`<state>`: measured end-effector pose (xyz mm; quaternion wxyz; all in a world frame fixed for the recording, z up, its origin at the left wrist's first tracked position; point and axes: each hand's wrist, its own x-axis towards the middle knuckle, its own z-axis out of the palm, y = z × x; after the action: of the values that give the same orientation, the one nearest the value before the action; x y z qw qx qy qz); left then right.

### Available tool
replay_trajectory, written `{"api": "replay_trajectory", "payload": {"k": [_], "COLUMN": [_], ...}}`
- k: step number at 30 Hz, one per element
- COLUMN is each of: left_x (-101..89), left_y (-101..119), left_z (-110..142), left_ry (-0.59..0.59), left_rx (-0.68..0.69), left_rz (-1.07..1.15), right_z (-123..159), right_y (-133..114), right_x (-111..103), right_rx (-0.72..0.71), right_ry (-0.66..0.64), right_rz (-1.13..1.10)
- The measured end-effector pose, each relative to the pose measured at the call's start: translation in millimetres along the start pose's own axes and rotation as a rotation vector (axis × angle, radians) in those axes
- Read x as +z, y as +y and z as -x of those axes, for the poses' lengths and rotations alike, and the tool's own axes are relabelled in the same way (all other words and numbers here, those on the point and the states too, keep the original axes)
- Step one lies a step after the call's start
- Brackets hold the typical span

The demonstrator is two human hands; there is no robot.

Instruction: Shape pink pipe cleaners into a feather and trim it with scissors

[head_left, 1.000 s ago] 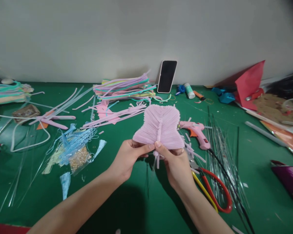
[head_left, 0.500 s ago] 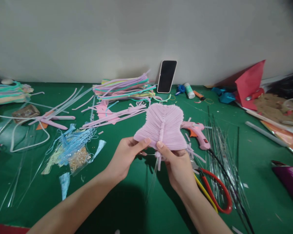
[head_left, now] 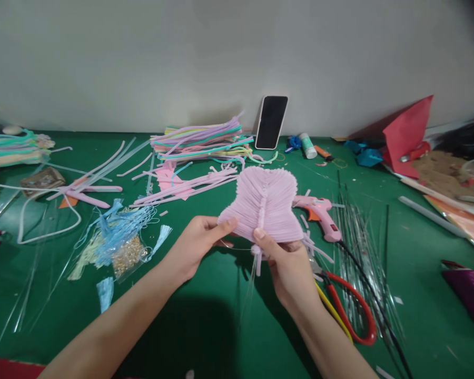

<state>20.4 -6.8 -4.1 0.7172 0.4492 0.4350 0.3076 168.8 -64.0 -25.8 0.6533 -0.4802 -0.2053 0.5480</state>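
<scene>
A pale purple, leaf-like piece of pipe cleaners (head_left: 265, 202) is held up above the green table. My left hand (head_left: 199, 239) pinches its lower left corner, thumb on top and fingers underneath. With the thumb on the lower end of its middle rib, my right hand (head_left: 288, 260) grips it from below. Short pipe cleaner ends and thin clear strands hang from the bottom. One fine strand runs from there toward my left fingers. Beside the piece lies a pink glue gun (head_left: 319, 213), and pliers (head_left: 351, 310) with red and yellow handles rest near my right wrist.
Bundled pipe cleaners (head_left: 201, 139) lie at the back beside a propped phone (head_left: 272, 122). Blue tassels (head_left: 112, 231) and a bag of gold beads (head_left: 128, 256) are at left. Thin clear strips (head_left: 359, 252) spread at right, crossed by the glue gun's black cord (head_left: 373, 302).
My left hand has slid slightly left and up along the corner of the piece. The right hand keeps its grip. The view has shifted very slightly.
</scene>
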Motion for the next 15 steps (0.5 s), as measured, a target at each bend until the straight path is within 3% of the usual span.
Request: {"api": "replay_trajectory", "payload": {"k": [3,8,12,15], "left_x": [-2.3,3.3,4.4,3.6], "left_y": [1.5,-2.9,-11.1,-13.0], "left_z": [-1.5,0.0,-5.9,-11.1], "left_ry": [-0.014,-0.03,0.063,0.109], "left_rx": [0.006,-0.003,0.07,0.041], "left_rz": [-0.042,0.127,0.374,0.599], "right_z": [-1.5,-0.8,-1.1,-3.2], "right_y": [-4.2,-4.0,-2.3,-7.4], "right_x": [-2.1,-5.0,-12.0,-17.0], "right_rx": [0.029,0.095,0.21,0.361], "right_ry": [0.012,-0.047,-0.302,-0.538], "right_rz": [0.017,-0.01,-0.126,-0.158]}}
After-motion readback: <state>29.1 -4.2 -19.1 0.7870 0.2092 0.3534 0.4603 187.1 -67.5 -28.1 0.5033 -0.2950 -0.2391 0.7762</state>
